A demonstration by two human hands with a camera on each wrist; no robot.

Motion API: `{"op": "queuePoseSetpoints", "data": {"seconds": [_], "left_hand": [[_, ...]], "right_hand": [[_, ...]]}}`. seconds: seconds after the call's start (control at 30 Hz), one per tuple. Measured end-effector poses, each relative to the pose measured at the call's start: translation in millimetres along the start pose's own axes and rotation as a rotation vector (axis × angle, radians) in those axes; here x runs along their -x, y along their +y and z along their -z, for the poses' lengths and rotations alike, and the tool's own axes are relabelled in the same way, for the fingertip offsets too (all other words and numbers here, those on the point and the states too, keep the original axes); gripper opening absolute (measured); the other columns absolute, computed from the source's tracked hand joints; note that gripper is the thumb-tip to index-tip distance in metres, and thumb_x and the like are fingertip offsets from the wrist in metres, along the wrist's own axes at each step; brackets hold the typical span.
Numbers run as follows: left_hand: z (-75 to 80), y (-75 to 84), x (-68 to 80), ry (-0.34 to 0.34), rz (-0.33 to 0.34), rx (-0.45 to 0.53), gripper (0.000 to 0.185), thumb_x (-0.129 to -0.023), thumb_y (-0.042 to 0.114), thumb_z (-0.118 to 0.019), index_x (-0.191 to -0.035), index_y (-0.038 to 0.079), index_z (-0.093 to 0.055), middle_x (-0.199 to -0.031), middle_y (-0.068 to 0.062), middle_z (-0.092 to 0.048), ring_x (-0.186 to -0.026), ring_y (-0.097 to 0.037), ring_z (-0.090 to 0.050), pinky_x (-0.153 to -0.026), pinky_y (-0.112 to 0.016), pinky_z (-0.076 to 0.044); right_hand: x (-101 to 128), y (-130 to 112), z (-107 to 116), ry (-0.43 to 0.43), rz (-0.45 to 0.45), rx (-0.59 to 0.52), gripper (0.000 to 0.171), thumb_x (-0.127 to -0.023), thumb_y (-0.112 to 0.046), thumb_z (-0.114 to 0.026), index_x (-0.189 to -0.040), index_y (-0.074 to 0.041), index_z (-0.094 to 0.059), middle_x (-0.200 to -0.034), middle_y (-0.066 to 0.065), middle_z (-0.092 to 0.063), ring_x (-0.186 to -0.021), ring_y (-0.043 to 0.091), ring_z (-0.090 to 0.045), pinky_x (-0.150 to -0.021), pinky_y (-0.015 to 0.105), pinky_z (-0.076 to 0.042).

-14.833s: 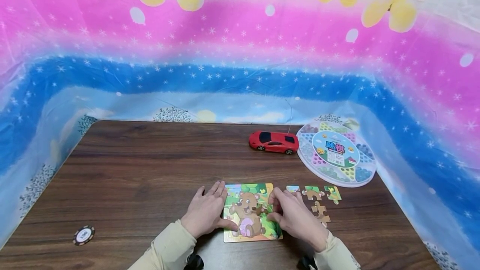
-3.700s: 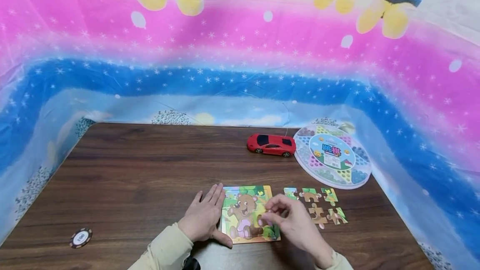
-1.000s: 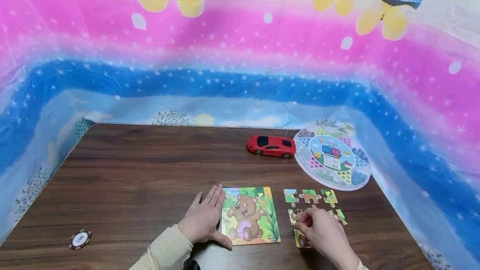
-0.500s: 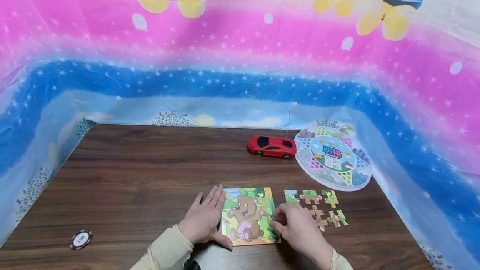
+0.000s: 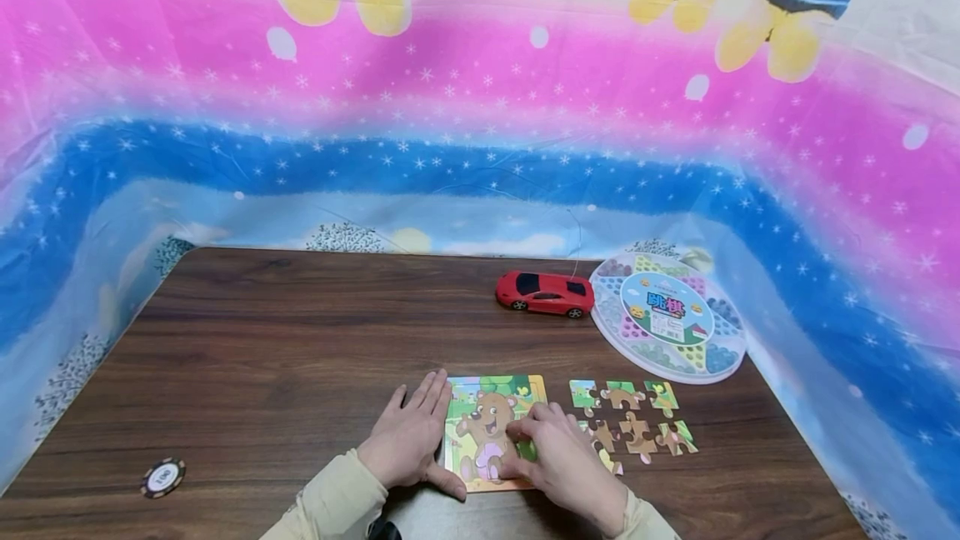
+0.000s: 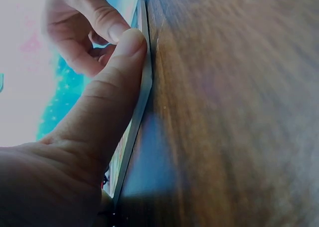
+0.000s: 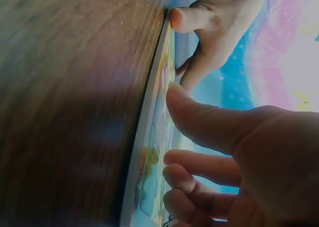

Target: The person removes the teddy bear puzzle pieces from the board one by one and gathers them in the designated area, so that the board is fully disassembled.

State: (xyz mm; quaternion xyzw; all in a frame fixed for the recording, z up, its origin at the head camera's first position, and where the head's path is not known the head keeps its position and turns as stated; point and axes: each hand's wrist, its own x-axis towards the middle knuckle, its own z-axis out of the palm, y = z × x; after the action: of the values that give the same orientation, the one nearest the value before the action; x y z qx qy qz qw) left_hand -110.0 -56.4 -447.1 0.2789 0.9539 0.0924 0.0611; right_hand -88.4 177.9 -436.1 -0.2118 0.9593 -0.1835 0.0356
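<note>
The bear puzzle board [image 5: 498,383] lies flat on the table before me. My left hand [image 5: 408,440] lies along its left edge, fingers extended; the left wrist view shows the thumb [image 6: 112,82] against the board's rim. My right hand [image 5: 558,461] is over the board's lower right, fingers bent. Its thumb [image 7: 199,117] and fingertips touch the picture surface a gap apart in the right wrist view, with no raised piece visible between them. Loose puzzle pieces [image 5: 639,433] lie in rows on the right; the right hand partly covers the nearest.
A red toy car [image 5: 545,294] stands farther back, beside a round Chinese checkers set [image 5: 667,319] at the back right. A poker chip [image 5: 162,478] lies at the left on the wooden table [image 5: 300,340]. A patterned cloth [image 5: 480,161] hangs behind.
Over the earlier frames, more pieces appear in the rows at right. In the last second my right hand moved left from those pieces onto the board. My left hand stayed put.
</note>
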Motion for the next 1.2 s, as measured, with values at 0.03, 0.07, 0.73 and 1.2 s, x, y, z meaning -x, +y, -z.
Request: {"op": "queuePoseSetpoints", "data": {"seconds": [0.03, 0.07, 0.73, 1.2], "left_hand": [[0.1, 0.2, -0.1, -0.003, 0.001, 0.0, 0.136, -0.049, 0.084, -0.061, -0.144, -0.008, -0.028, -0.152, -0.023, -0.019, -0.139, -0.034, -0.02, -0.104, -0.058, -0.024], [0.5, 0.3, 0.0, -0.003, 0.001, -0.001, 0.136, -0.049, 0.084, -0.061, -0.144, -0.008, -0.028, -0.152, -0.023, -0.019, -0.139, -0.034, -0.02, -0.104, -0.058, -0.024], [1.9, 0.5, 1.3, 0.003, -0.006, -0.003, 0.135, -0.05, 0.084, -0.061, -0.144, -0.008, -0.028, -0.151, -0.024, -0.02, -0.139, -0.034, -0.021, -0.104, -0.058, -0.024], [0.2, -0.5, 0.2, -0.005, -0.003, 0.001, 0.136, -0.05, 0.085, -0.06, -0.145, -0.007, -0.026, -0.152, -0.023, -0.019, -0.14, -0.033, -0.019, -0.105, -0.058, -0.023]], "right_hand": [[-0.6, -1.0, -0.2, -0.002, 0.005, -0.001, 0.041, -0.075, -0.048, -0.074, -0.102, -0.017, -0.072, -0.084, -0.011, -0.049, -0.079, 0.01, -0.04, -0.065, 0.028, -0.034], [-1.1, -2.0, -0.4, -0.004, 0.011, -0.002, 0.04, -0.075, -0.045, -0.075, -0.102, -0.017, -0.072, -0.084, -0.011, -0.049, -0.079, 0.01, -0.04, -0.065, 0.028, -0.034], [-3.5, -9.7, 5.1, -0.05, 0.088, 0.052, 0.02, -0.076, -0.033, -0.078, -0.093, -0.024, -0.075, -0.08, -0.013, -0.05, -0.075, 0.009, -0.039, -0.063, 0.027, -0.029], [-4.1, -9.6, 4.9, -0.071, -0.007, 0.106, 0.028, -0.068, -0.036, -0.083, -0.087, -0.021, -0.069, -0.08, -0.01, -0.052, -0.077, 0.012, -0.039, -0.066, 0.032, -0.033]]}}
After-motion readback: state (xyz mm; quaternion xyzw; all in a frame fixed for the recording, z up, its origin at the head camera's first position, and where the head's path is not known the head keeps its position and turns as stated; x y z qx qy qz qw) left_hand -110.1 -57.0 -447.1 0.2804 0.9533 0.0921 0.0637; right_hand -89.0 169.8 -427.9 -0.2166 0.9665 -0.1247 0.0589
